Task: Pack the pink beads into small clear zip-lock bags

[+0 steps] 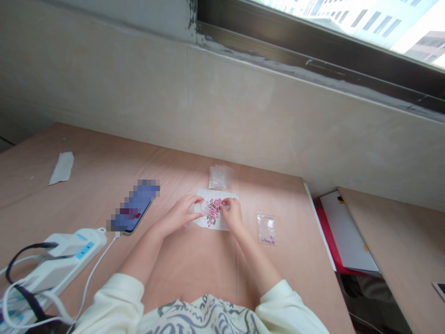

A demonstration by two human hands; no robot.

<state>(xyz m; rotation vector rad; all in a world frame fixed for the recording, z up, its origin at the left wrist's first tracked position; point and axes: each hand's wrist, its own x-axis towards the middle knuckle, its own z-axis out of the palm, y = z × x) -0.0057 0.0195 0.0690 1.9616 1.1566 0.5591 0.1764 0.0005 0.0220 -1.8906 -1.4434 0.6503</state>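
Observation:
A small white sheet [219, 226] lies on the table with a cluster of pink beads [213, 211] on it, a few darker pieces among them. My left hand [181, 212] is at the sheet's left side, thumb and forefinger curved like a C. A thin pink thread [202, 207] arcs at these fingertips, which seem to hold it. From the right, my right hand [232, 213] reaches to the beads' edge with thumb and finger pinched together. Whatever is in that pinch is too small to make out.
Behind the sheet lies a stack of clear plastic bags [219, 177]. A clear bag with some pink beads [267, 228] is at the right. Leftward are a phone [134, 208] on a cable, a power strip [69, 260] with cords, and a paper scrap [62, 168].

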